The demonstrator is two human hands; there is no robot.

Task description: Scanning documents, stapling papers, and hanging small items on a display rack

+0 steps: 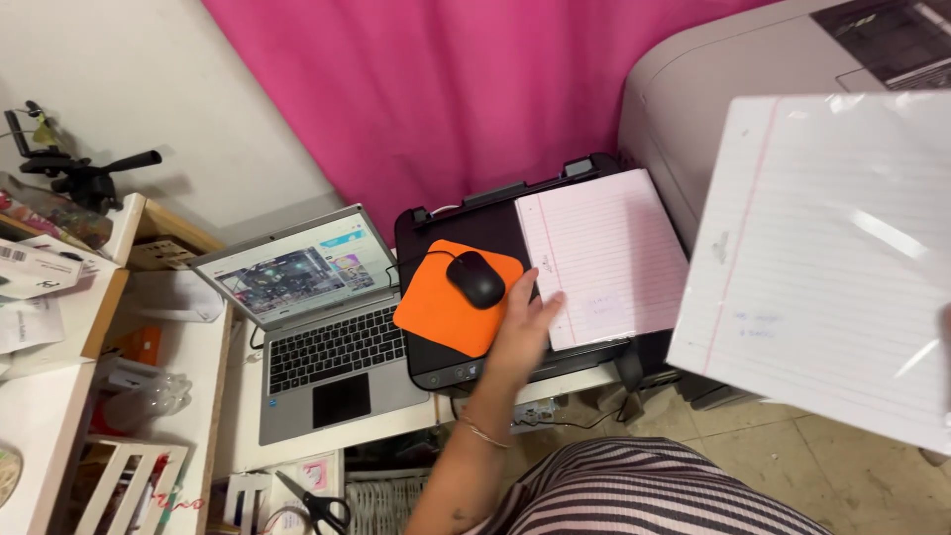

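Held-up lined sheet (827,267) fills the right of the view, close to the camera.

Only a sliver of the right hand (945,342) shows at the frame's right edge against that sheet, so how its fingers grip cannot be told. Lower down, the left hand (525,322) has its fingers loosely spread and flat, holding nothing, the tips resting on the left edge of a second lined sheet (604,260) that lies on top of a black printer (466,223). Just beside the hand, an orange mouse pad (451,307) with a black mouse (476,278) also sits on the printer. Left of it stands an open laptop (312,317) on a white desk (238,416), with scissors (315,505) below. Behind hangs a pink curtain (446,89).
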